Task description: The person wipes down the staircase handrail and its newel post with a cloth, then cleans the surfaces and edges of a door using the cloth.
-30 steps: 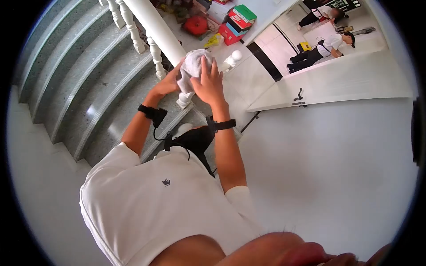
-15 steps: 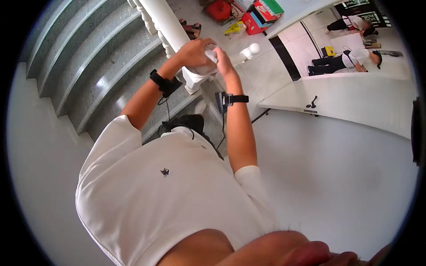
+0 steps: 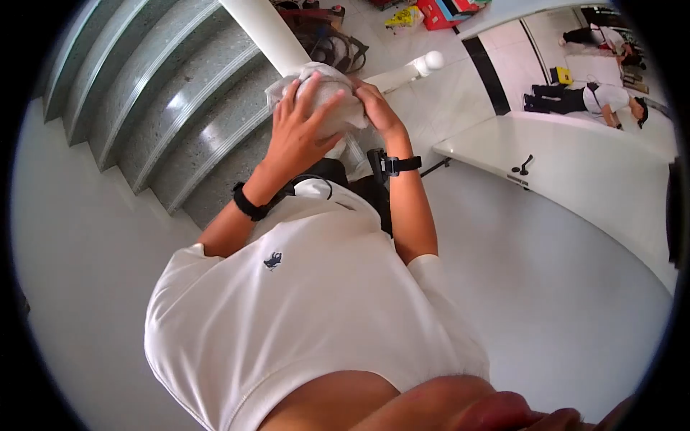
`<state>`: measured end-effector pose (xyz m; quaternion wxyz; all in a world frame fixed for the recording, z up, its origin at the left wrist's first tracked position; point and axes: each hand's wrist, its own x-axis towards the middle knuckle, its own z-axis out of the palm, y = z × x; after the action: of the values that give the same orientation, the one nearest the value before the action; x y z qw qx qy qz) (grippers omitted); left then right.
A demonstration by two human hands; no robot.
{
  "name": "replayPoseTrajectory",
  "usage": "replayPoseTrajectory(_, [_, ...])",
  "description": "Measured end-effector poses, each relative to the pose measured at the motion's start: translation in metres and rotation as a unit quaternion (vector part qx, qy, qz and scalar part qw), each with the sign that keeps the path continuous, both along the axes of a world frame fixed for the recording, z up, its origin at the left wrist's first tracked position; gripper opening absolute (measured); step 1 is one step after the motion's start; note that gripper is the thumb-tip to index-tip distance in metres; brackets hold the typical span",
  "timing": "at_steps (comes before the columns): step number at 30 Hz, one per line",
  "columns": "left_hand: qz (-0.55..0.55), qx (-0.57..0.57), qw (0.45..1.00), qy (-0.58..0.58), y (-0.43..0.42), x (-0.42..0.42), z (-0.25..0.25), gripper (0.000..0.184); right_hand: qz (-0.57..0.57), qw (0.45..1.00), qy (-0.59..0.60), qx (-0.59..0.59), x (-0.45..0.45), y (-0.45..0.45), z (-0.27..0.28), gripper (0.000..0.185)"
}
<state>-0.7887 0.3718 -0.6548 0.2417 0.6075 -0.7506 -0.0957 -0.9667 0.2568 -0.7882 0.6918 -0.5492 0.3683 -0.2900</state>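
A greyish-white cloth (image 3: 328, 97) bulges over a rounded shape at the end of the white handrail (image 3: 267, 36); what lies under it is hidden. My left hand (image 3: 302, 126) rests on the cloth's near side with its fingers spread apart. At the cloth's right edge, my right hand (image 3: 382, 113) closes its fingers on the fabric, with the fingertips partly hidden. Black straps with small devices circle both of my wrists.
Grey stone stairs (image 3: 194, 82) curve along the left. A white rail with a ball end (image 3: 433, 61) is to the right of the cloth. Farther right are an open white door (image 3: 575, 169) and two people (image 3: 607, 97) in another room. Shoe boxes (image 3: 438, 13) lie at the back.
The cloth was bunched between my hands and now spreads over a rounded shape. My left hand has come lower, its fingers opening out. The view has shifted slightly.
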Motion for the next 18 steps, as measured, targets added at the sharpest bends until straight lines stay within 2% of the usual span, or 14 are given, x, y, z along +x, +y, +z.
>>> replayPoseTrajectory(1, [0.016, 0.018, 0.999, 0.024, 0.0, 0.001, 0.0, 0.089, -0.007, 1.0, -0.001, 0.01, 0.002, 0.002, 0.014, 0.047])
replayPoseTrajectory(2, [0.01, 0.03, 0.999, 0.024, -0.003, 0.0, 0.002, 0.089, 0.007, 0.999, -0.017, -0.03, 0.003, 0.004, 0.029, 0.046])
replayPoseTrajectory(3, [0.042, 0.053, 0.992, 0.105, -0.006, -0.001, 0.005, 0.09, 0.025, 0.997, -0.032, -0.071, 0.004, 0.007, 0.045, 0.045])
replayPoseTrajectory(4, [0.077, 0.074, 0.977, 0.184, -0.009, -0.004, 0.005, 0.09, 0.024, 0.997, -0.032, -0.062, 0.003, 0.011, 0.049, 0.045])
replayPoseTrajectory(6, [0.085, 0.069, 0.981, 0.158, -0.017, -0.007, 0.003, 0.096, -0.016, 0.983, 0.067, -0.17, 0.005, 0.011, 0.055, 0.042])
replayPoseTrajectory(8, [0.102, 0.098, 0.99, 0.001, -0.023, -0.015, 0.014, 0.092, -0.039, 0.982, 0.071, -0.17, 0.009, 0.014, 0.05, 0.04])
replayPoseTrajectory(9, [0.107, 0.096, 0.99, 0.003, -0.024, -0.02, 0.015, 0.092, -0.027, 0.983, 0.074, -0.168, 0.009, 0.015, 0.046, 0.038])
replayPoseTrajectory(11, [0.046, 0.007, 0.964, -0.261, -0.025, -0.038, 0.016, 0.073, 0.008, 0.977, 0.092, -0.193, 0.005, 0.018, 0.027, 0.038])
replayPoseTrajectory(12, [0.062, 0.0, 0.967, -0.249, -0.024, -0.049, 0.012, 0.073, 0.022, 0.973, 0.101, -0.206, 0.005, 0.019, 0.015, 0.038])
replayPoseTrajectory(14, [-0.044, 0.014, 0.947, -0.318, -0.019, -0.063, 0.001, 0.056, -0.018, 0.942, 0.094, -0.323, 0.004, 0.021, 0.002, 0.039])
replayPoseTrajectory(15, [-0.078, 0.034, 0.923, -0.375, -0.019, -0.067, 0.004, 0.05, 0.019, 0.984, 0.046, -0.173, 0.001, 0.016, 0.007, 0.042])
replayPoseTrajectory(16, [-0.066, 0.031, 0.924, -0.375, -0.014, -0.07, 0.0, 0.05, 0.029, 0.982, 0.045, -0.181, -0.002, 0.013, 0.012, 0.042])
replayPoseTrajectory(18, [-0.058, -0.009, 0.924, -0.378, -0.013, -0.073, -0.01, 0.049, 0.098, 0.937, 0.04, -0.334, -0.006, -0.002, 0.022, 0.044])
